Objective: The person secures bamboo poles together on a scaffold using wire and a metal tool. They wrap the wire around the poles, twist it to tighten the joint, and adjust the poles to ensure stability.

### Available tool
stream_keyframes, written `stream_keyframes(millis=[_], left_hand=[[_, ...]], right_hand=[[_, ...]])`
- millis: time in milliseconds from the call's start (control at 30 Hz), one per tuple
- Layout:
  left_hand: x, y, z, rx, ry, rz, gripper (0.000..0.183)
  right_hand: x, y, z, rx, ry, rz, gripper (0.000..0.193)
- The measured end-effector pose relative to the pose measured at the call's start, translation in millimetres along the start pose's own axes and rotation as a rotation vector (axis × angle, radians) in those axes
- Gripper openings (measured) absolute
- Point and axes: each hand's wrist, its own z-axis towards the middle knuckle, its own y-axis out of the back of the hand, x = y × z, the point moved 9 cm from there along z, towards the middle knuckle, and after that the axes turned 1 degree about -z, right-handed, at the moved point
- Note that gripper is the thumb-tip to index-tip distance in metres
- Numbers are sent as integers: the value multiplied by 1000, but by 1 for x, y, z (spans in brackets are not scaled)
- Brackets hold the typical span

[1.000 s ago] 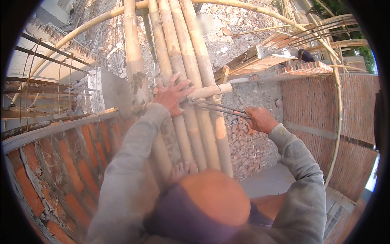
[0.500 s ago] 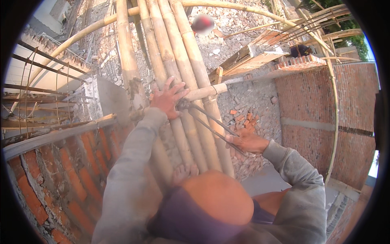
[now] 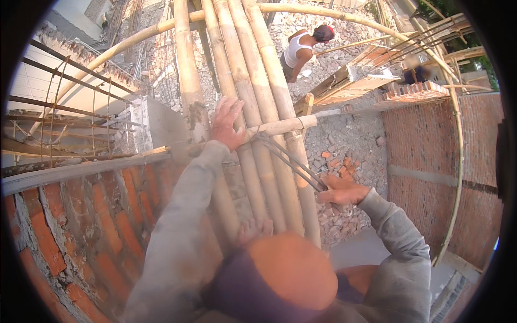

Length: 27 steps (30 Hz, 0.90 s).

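Several bamboo poles [image 3: 267,172] lie side by side beneath me, running away to the far end. A short bamboo crosspiece [image 3: 291,125] lies across them. My right hand [image 3: 344,191] is closed round the long handles of dark metal pincers [image 3: 293,166], whose head sits against the crosspiece, by a thin dark wire tie. Exactly what the jaws bite on is too small to tell. On the poles, beside the crosspiece's left end, my left hand [image 3: 227,124] rests with its fingers stretched out, holding nothing.
My bare toes [image 3: 256,227] are on the poles. A brick wall [image 3: 102,231] rises at the left, below rusty rebar [image 3: 59,107]. Far below lie rubble and broken bricks [image 3: 342,167]. A person in a white tank top [image 3: 297,51] stands there; another is at the far right [image 3: 417,74].
The pincers' handles have come closer together in my right hand. My left hand has slid slightly left and away along the poles. The view has shifted, and the person below now shows clearly.
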Motion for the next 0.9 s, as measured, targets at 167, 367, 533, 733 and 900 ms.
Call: stream_keyframes(millis=[167, 367, 533, 733, 900], left_hand=[[32, 36, -27, -403, 314, 339, 75], [37, 25, -23, -251, 650, 524, 76], [32, 24, -10, -125, 672, 562, 76], [28, 25, -9, -155, 621, 563, 75], [13, 21, -8, -152, 374, 581, 77]], right_hand=[[33, 5, -26, -669, 177, -883, 17], [-26, 40, 15, -532, 294, -707, 14], [-47, 92, 38, -430, 460, -676, 16], [-71, 115, 67, -317, 376, -734, 14], [-59, 107, 55, -369, 450, -685, 20]])
